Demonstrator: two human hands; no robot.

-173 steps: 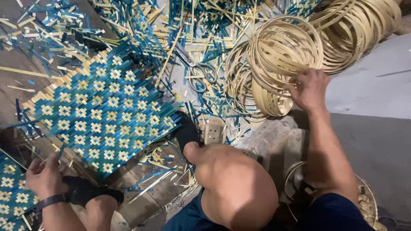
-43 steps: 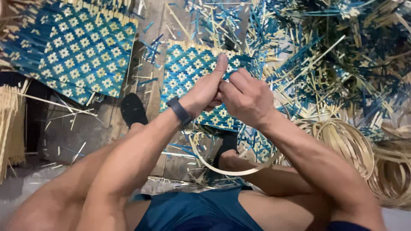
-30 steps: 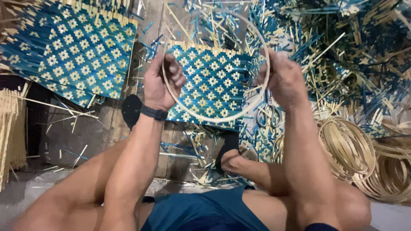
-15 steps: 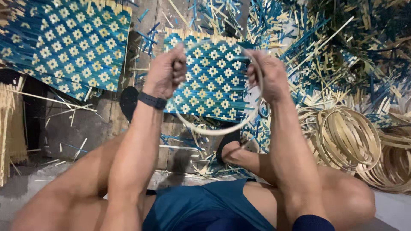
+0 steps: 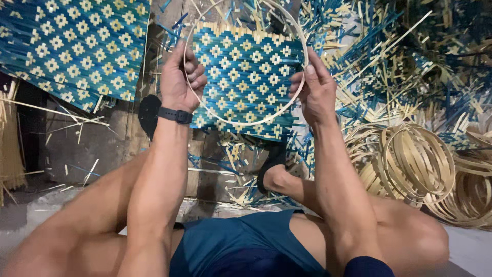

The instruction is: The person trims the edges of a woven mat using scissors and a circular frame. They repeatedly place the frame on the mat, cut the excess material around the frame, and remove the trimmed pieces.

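A thin pale bamboo hoop (image 5: pixel 246 122) is held up between both hands. My left hand (image 5: pixel 180 79), with a black wristband, grips the hoop's left side. My right hand (image 5: pixel 313 91) pinches its right side. Behind the hoop, on the floor, lies a small woven mat (image 5: pixel 246 77) of blue and pale yellow strips in a diamond pattern. The hoop frames most of that mat from this view.
A larger woven mat (image 5: pixel 72 46) lies at the upper left. Piles of loose blue and yellow strips (image 5: pixel 389 66) cover the floor at the upper right. Stacked bamboo hoops (image 5: pixel 415 164) lie right of my knee. My foot in a black sandal (image 5: pixel 271 166) rests below the mat.
My hands, first joined on the hoop, spread apart to its two sides. The hoop has risen and now stands wide over the small mat.
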